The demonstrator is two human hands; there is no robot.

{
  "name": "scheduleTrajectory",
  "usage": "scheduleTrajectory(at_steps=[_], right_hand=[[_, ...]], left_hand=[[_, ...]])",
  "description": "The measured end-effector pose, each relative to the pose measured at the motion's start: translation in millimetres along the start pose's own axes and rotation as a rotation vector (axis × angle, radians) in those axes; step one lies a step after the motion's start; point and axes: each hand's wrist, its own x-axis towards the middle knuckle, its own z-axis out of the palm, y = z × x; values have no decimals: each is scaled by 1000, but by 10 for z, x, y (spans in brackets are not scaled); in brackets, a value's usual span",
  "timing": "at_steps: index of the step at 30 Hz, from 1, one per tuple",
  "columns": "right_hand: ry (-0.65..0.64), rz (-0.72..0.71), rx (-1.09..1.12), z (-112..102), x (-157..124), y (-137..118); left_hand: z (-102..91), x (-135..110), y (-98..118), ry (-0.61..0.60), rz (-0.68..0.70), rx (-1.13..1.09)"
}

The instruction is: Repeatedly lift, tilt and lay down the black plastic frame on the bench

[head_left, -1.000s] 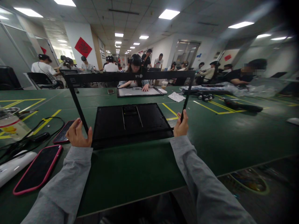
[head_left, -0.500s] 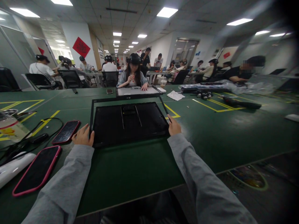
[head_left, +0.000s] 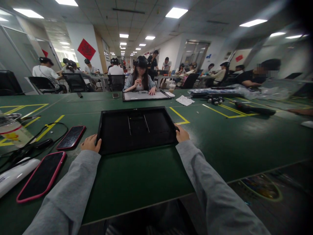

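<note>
A black flat monitor panel (head_left: 137, 129) lies face down on the green table (head_left: 137, 182), with its thin black bezel frame (head_left: 100, 121) lowered flat around it. My left hand (head_left: 91, 143) grips the frame's near left corner, fingers curled over the edge. At the near right corner my right hand (head_left: 181, 133) holds the frame the same way. Both arms are in grey sleeves.
Two phones lie to the left, a red-edged phone (head_left: 71, 137) and a pink-cased phone (head_left: 41, 176), beside black cables (head_left: 36, 137), a white object (head_left: 14, 174) and a jar (head_left: 11, 132). Across the table a person (head_left: 140, 78) works on another panel (head_left: 145, 95). More people sit behind.
The bezel frame was held tilted up above the panel a second ago. I have swung it down, and it now lies flat around the panel with both hands at its near corners.
</note>
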Motion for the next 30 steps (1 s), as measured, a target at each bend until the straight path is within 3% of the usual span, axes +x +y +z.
scheduleTrajectory(at_steps=[18,30], right_hand=[[-32,51,36,-69,-21,-68],[-66,70,28,-46,-20,-41]], left_hand=[[148,61,-174,54,19,-67],[156,45,-165,13,36,-2]])
